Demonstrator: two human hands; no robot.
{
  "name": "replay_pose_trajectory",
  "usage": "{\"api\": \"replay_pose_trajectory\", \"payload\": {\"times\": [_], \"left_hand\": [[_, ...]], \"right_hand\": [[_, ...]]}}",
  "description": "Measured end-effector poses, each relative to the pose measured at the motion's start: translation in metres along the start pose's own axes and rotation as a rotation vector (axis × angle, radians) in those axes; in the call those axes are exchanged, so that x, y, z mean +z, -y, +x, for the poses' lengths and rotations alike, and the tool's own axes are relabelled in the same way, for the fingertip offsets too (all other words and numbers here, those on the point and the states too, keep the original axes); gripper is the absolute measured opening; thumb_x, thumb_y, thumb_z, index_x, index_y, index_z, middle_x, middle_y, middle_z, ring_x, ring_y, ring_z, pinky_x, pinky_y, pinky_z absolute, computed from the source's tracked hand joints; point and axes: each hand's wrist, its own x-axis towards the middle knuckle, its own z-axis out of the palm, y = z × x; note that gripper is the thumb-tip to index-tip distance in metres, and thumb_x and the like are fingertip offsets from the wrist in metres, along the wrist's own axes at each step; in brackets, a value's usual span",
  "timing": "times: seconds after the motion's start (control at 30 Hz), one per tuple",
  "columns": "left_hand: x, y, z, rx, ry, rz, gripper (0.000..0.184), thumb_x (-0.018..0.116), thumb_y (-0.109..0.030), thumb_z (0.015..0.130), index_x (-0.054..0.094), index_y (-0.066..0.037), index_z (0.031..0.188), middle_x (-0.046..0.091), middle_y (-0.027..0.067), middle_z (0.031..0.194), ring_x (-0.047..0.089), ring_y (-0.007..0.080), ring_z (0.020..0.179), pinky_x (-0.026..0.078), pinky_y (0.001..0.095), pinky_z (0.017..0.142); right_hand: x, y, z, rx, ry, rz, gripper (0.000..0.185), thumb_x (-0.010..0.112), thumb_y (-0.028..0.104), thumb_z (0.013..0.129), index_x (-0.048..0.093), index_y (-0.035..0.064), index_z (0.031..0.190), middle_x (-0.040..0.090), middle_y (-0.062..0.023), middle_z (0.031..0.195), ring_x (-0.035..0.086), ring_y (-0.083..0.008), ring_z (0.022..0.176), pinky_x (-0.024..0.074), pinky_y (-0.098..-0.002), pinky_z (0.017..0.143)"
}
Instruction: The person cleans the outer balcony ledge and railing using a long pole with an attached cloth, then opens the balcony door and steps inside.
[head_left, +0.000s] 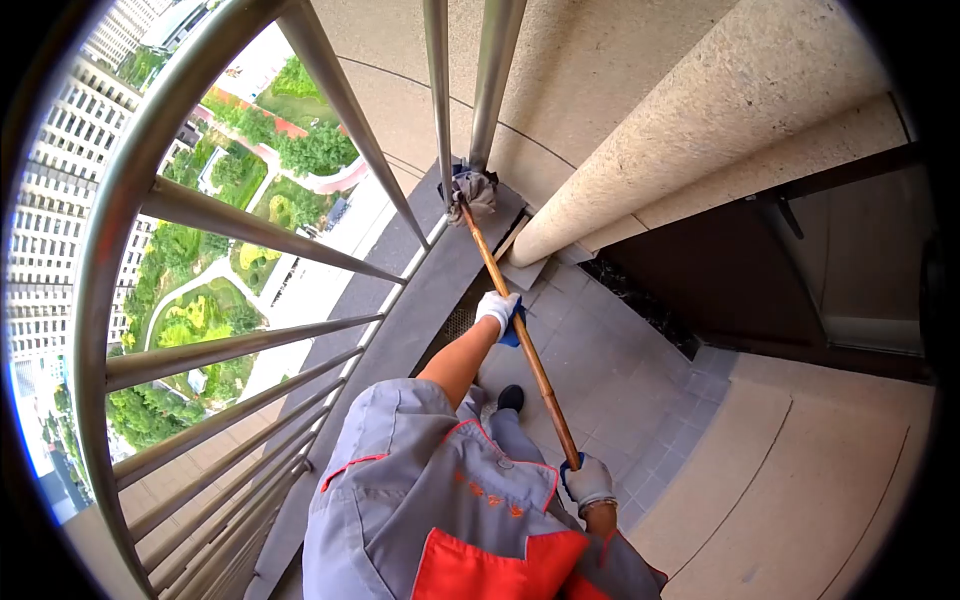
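A mop with a long wooden handle (545,385) runs from low right up to the top middle. Its grey cloth head (474,194) rests on the dark ledge (395,300), against the foot of the railing posts. My left hand (498,314), in a white and blue work glove, is wrapped round the middle of the handle. Near the handle's lower end, my right hand (588,480) closes on it, also gloved. Both hands grip the handle in front of my grey and red work clothes.
A metal railing (240,235) lines the left side, with trees and buildings far below. A thick stone-textured column (690,120) stands at upper right, beside a dark door (720,250). Tiled floor (590,350) lies below, where my dark shoe (511,398) shows.
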Motion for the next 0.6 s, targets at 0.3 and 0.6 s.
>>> {"api": "replay_pose_trajectory", "payload": {"times": [0.3,0.6], "left_hand": [[0.025,0.132,-0.047,-0.043,-0.009,0.156,0.023,0.065,-0.023,0.072,0.067,-0.001,0.078,0.067,0.0099,0.069,0.065,0.0211,0.06,0.053,0.0335,0.057],[0.013,0.034,-0.229,0.686,0.165,0.026,0.018,0.068,-0.02,0.077,0.06,-0.004,0.076,0.064,0.005,0.067,0.06,0.0142,0.054,0.049,0.0296,0.046]], "right_hand": [[0.055,-0.153,-0.066,0.029,0.332,0.327,0.018,0.064,0.015,0.075,0.068,0.0056,0.089,0.067,-0.0136,0.076,0.066,-0.024,0.071,0.0488,-0.034,0.062],[0.042,-0.165,-0.019,-0.243,-0.12,0.352,0.016,0.067,0.023,0.074,0.069,0.012,0.086,0.066,-0.0129,0.072,0.066,-0.0285,0.068,0.0492,-0.0378,0.061]]}}
